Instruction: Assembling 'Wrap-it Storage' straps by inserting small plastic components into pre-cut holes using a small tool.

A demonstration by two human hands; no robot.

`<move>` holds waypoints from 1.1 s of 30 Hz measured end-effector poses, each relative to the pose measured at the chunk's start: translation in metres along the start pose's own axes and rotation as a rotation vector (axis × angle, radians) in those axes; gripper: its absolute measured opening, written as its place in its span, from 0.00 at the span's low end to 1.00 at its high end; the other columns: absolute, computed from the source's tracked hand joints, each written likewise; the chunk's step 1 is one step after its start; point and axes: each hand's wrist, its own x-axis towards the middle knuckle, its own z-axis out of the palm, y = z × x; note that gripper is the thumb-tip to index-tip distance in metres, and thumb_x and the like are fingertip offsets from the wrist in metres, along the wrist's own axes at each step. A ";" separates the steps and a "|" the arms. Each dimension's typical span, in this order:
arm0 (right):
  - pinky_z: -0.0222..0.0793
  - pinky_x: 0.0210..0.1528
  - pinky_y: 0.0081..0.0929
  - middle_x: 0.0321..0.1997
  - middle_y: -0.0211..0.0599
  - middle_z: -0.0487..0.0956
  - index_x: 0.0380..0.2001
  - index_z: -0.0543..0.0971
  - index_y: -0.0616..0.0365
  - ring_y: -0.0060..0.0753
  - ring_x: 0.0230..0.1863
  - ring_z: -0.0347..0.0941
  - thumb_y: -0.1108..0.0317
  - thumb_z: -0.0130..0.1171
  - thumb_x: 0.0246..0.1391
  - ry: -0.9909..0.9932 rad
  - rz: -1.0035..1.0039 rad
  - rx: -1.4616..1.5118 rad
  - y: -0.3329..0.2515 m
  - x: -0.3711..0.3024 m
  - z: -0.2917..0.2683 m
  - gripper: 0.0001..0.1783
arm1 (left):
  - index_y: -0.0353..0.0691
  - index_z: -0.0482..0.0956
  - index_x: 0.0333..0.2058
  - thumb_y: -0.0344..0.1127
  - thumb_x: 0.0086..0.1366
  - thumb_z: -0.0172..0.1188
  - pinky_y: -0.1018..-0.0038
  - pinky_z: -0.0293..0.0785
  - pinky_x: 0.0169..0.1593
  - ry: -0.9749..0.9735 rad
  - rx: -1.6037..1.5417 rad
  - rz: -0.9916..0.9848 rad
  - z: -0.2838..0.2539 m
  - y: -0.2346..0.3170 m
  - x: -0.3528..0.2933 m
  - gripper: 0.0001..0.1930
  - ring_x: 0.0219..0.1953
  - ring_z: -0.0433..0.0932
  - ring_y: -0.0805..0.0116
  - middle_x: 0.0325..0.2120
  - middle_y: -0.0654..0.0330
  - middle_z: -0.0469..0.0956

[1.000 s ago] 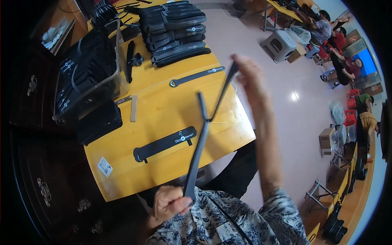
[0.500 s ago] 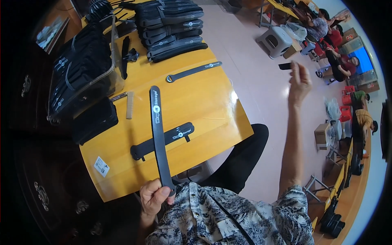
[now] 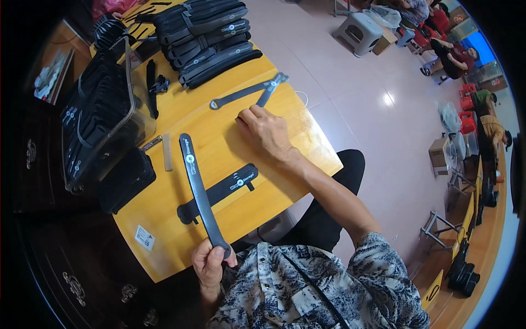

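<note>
My left hand [image 3: 210, 267], at the table's near edge, pinches the lower end of a long black strap [image 3: 200, 192]. That strap stands up with its printed face showing. Over the table's far right part, my right hand [image 3: 268, 131] is closed at the lower end of a second dark strap [image 3: 265, 97]; its fingertips are partly hidden. This strap's upper end meets the end of a flat strap [image 3: 241, 95] with a metal ring, making a V. Behind the left-hand strap, a wider black strap [image 3: 222, 192] with small side tabs lies on the yellow table [image 3: 263, 219].
A clear plastic bin [image 3: 134, 104] of black straps stands at the left. Bundled straps [image 3: 205, 44] are piled at the back. A tan strip [image 3: 167, 152] and a white label [image 3: 144, 238] lie on the table. People and stools, including a grey stool [image 3: 359, 34], are off to the right.
My right hand has swung in from the far right, over the floor, to the table beside the ringed strap. My left hand still holds its strap upright. The view has shifted slightly.
</note>
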 end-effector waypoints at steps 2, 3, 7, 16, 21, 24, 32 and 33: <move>0.72 0.26 0.28 0.25 0.32 0.72 0.26 0.73 0.53 0.33 0.30 0.75 0.66 0.56 0.50 0.012 0.008 -0.001 -0.008 0.002 0.006 0.04 | 0.31 0.70 0.23 0.36 0.65 0.50 0.75 0.70 0.22 0.017 -0.030 0.012 -0.001 -0.002 0.001 0.15 0.15 0.70 0.71 0.15 0.58 0.70; 0.71 0.25 0.29 0.25 0.32 0.72 0.24 0.72 0.54 0.32 0.30 0.75 0.67 0.55 0.49 0.008 0.012 -0.020 -0.012 0.003 0.007 0.05 | 0.31 0.70 0.23 0.36 0.65 0.50 0.75 0.70 0.22 0.013 -0.031 0.010 -0.002 -0.003 0.001 0.15 0.15 0.70 0.71 0.15 0.58 0.70; 0.71 0.27 0.32 0.25 0.36 0.72 0.24 0.70 0.56 0.37 0.33 0.75 0.67 0.55 0.47 -0.032 0.037 0.002 -0.017 0.007 0.015 0.06 | 0.32 0.69 0.25 0.35 0.65 0.49 0.75 0.70 0.22 0.027 -0.076 0.008 -0.003 -0.007 0.007 0.13 0.16 0.69 0.70 0.16 0.57 0.69; 0.69 0.29 0.32 0.30 0.35 0.67 0.31 0.72 0.55 0.36 0.36 0.68 0.65 0.55 0.52 -0.204 -0.080 0.185 -0.013 0.005 -0.005 0.06 | 0.36 0.68 0.26 0.41 0.70 0.45 0.82 0.67 0.20 0.139 0.354 -0.210 -0.013 0.001 0.068 0.16 0.15 0.69 0.78 0.16 0.64 0.68; 0.71 0.34 0.30 0.30 0.34 0.68 0.31 0.75 0.56 0.35 0.37 0.70 0.66 0.56 0.52 -0.164 -0.010 0.216 -0.009 -0.005 -0.012 0.06 | 0.35 0.68 0.27 0.46 0.70 0.45 0.84 0.65 0.11 0.118 0.390 -0.345 -0.027 0.015 0.111 0.19 0.09 0.68 0.77 0.12 0.63 0.67; 0.71 0.35 0.29 0.30 0.35 0.69 0.33 0.76 0.56 0.36 0.37 0.70 0.68 0.55 0.51 -0.146 -0.040 0.242 -0.003 -0.005 -0.011 0.06 | 0.35 0.68 0.27 0.47 0.71 0.44 0.82 0.65 0.11 0.181 0.451 -0.434 -0.028 0.020 0.112 0.20 0.09 0.68 0.76 0.12 0.63 0.67; 0.72 0.37 0.31 0.34 0.38 0.72 0.36 0.77 0.59 0.40 0.37 0.71 0.74 0.56 0.49 -0.111 0.035 0.276 0.019 0.002 -0.026 0.09 | 0.35 0.74 0.37 0.39 0.67 0.52 0.78 0.67 0.16 0.513 0.997 -0.386 -0.001 0.060 0.122 0.11 0.11 0.69 0.72 0.13 0.60 0.70; 0.72 0.38 0.31 0.34 0.39 0.74 0.36 0.77 0.60 0.41 0.38 0.72 0.74 0.56 0.49 -0.094 0.059 0.311 0.020 0.002 -0.027 0.09 | 0.35 0.74 0.40 0.36 0.66 0.52 0.74 0.70 0.25 0.442 1.217 -0.051 0.001 0.057 0.132 0.11 0.20 0.73 0.67 0.19 0.57 0.73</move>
